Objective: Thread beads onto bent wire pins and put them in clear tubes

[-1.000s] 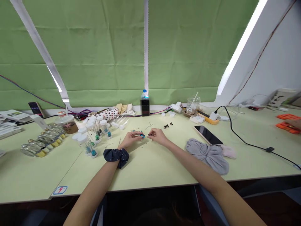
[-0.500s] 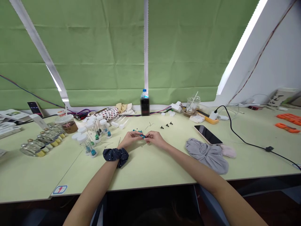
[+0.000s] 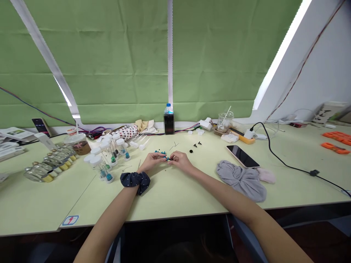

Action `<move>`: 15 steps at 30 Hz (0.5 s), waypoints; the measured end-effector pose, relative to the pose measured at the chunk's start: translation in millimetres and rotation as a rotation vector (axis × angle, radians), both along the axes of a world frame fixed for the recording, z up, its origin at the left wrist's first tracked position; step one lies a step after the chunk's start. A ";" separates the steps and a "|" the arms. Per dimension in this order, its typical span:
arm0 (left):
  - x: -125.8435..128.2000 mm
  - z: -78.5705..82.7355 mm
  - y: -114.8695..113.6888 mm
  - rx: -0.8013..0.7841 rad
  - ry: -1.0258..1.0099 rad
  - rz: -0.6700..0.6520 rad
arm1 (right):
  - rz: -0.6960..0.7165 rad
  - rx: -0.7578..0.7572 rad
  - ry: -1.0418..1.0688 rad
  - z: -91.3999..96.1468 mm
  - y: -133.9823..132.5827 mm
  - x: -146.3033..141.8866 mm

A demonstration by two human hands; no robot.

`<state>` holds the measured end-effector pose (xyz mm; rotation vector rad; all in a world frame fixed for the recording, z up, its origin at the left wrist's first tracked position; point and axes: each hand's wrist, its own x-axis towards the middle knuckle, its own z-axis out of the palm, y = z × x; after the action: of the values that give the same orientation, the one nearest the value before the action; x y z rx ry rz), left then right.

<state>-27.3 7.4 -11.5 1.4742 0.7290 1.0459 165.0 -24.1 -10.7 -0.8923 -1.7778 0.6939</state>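
Over the table's middle my left hand is closed, its fingertips pinching a small teal-blue piece. My right hand meets it from the right, thumb and fingers closed on a small black piece that touches the teal one. Fingers hide most of both pieces. More small teal pieces lie just behind the left fingers. Beyond the right hand are two black T-shaped pieces and a round black disc. Thin metal bits lie behind the hands.
Left are white-capped tubes with teal parts, glass bottles and a drink cup. A water bottle stands at the back. Right lie a phone, a grey cloth, a black cable and orange pieces.
Where the nearest of three black T-shaped pieces lay, a round black disc now shows, slightly nearer me. My right hand's fingers have shifted slightly; the left hand has hardly moved.
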 end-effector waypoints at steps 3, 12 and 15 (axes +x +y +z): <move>0.2 0.1 0.0 0.003 -0.011 0.018 | -0.024 0.071 0.004 2.2 -2.1 -0.2; 7.4 9.1 2.4 0.001 -0.043 0.026 | 0.014 -0.061 0.274 0.5 1.8 -1.0; 9.3 12.5 4.3 -0.031 -0.053 0.001 | 0.052 -0.127 0.328 0.0 6.6 1.1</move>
<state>-18.0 11.7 0.9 1.4145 0.7062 1.0660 166.1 -17.5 -10.7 -0.7680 -1.4809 0.9386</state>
